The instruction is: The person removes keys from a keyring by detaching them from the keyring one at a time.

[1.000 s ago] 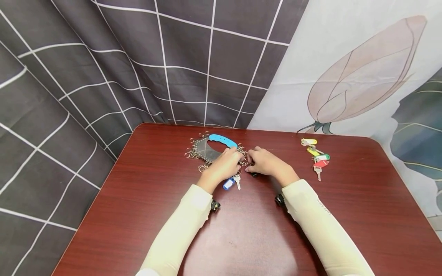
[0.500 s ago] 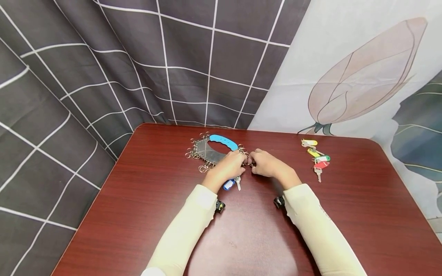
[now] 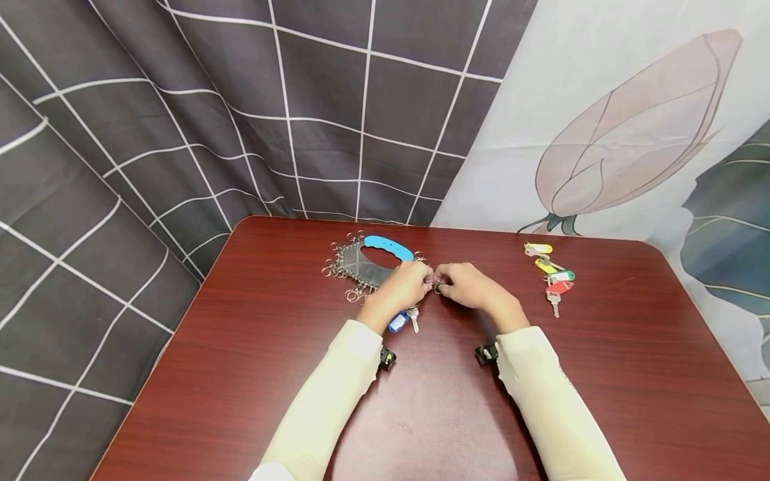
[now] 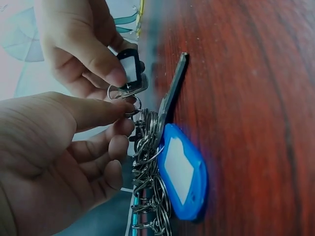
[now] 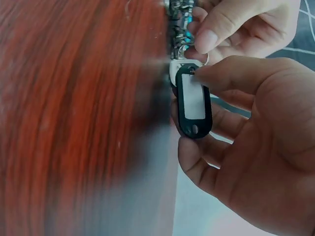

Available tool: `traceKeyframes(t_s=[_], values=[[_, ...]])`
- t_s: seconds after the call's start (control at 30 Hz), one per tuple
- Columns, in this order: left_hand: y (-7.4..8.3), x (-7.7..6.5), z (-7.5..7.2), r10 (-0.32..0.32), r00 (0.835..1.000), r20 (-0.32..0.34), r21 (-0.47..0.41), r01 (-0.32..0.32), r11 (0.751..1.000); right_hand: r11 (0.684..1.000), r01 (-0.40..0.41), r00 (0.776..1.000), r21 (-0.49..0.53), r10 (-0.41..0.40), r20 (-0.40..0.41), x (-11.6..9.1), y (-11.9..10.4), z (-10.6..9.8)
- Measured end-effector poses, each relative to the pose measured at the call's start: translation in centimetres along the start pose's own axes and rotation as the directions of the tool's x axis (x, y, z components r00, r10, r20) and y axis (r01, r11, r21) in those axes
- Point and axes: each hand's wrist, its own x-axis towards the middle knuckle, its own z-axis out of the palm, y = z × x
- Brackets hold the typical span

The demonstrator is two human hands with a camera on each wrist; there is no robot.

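Your right hand [image 3: 471, 284] pinches the black tag [image 5: 195, 101] between thumb and fingers; what appears to be a key head [image 5: 174, 73] lies behind it. Your left hand [image 3: 406, 283] has thumb and forefinger brought together on a small ring [image 4: 139, 102], other fingers loosely bent. The tag sits at the right end of the metal plate [image 3: 361, 264], over the bench [image 3: 445, 407]. The step in hand appears to be working tag against ring; whether joining or parting, I cannot tell. Steady the ring, keep the tag aligned with it, and turn rather than pull. Avoid snagging the blue tag [image 4: 198, 189] nearby.
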Motion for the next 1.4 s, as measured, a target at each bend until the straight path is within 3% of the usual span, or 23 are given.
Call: traceKeyframes(t_s=[0.17, 0.37, 0.67, 0.87, 1.07, 1.23, 1.4], values=[[-0.2, -0.1, -0.1, -0.023, 0.999, -0.033, -0.063, 0.021, 0.998, 0.997, -0.041, 0.999, 0.068, 0.042, -0.015, -0.2, 0.1, -0.1], [-0.5, -0.6, -0.1, -0.04, 0.998, -0.052, -0.078, 0.036, 0.996, 0.987, -0.088, 0.996, 0.131, 0.089, -0.006, -0.6, 0.2, 0.3], [-0.4, -1.5, -0.2, -0.03, 0.997, -0.067, -0.034, 0.027, 0.999, 0.983, -0.062, 0.998, 0.174, 0.056, 0.041, -1.0, 0.3, 0.8], [-0.4, -1.9, -0.2, -0.015, 0.993, -0.118, -0.009, 0.014, 1.0, 0.977, -0.073, 0.997, 0.202, 0.077, -0.012, -1.0, 0.0, 0.5], [-0.9, -2.1, -0.2, -0.04, 0.986, -0.16, -0.131, 0.019, 0.991, 0.969, -0.056, 0.994, 0.239, 0.076, -0.076, -0.8, -0.4, 0.4], [-1.3, -2.2, -0.2, -0.058, 0.989, -0.136, -0.265, 0.02, 0.964, 0.964, 0.003, 0.994, 0.266, 0.027, -0.106, -0.6, -0.5, 0.6], [-1.6, -2.2, 0.0, -0.089, 0.986, -0.141, -0.319, 0.04, 0.947, 0.96, 0.029, 0.992, 0.279, 0.008, -0.13, -0.6, -0.7, 0.7]])
